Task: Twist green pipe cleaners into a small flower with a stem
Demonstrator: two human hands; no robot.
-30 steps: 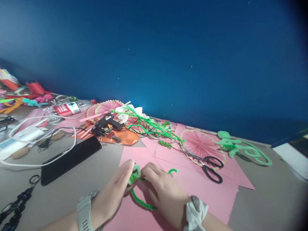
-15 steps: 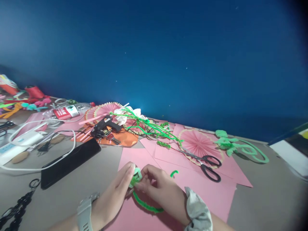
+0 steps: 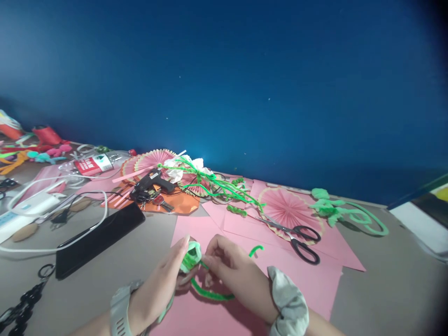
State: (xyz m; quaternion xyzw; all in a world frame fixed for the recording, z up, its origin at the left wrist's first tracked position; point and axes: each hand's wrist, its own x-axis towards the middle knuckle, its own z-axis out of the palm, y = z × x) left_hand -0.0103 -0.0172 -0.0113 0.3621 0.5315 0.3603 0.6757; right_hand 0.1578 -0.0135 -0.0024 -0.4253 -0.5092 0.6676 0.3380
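In the head view, the left hand and the right hand work close together at the near edge of the tabletop, both pinching a green pipe cleaner. Its coiled bundle, pressed against the left fingertips, sits a little higher and looks bulkier than half a second ago, and the right fingers, closed on the strand just beside the coil, have shifted from flat over it to a tighter pinch; I judge that another turn has gone onto the coil. The loose tail curves across the pink paper sheet under the hands, its hooked end rising beyond the right hand. The surface is grey and crowded: black scissors lie on a pink paper fan toward the far edge, a black glue gun rests on orange paper, and a black phone lies left of the sheet. A dark blue wall rises behind the far edge.
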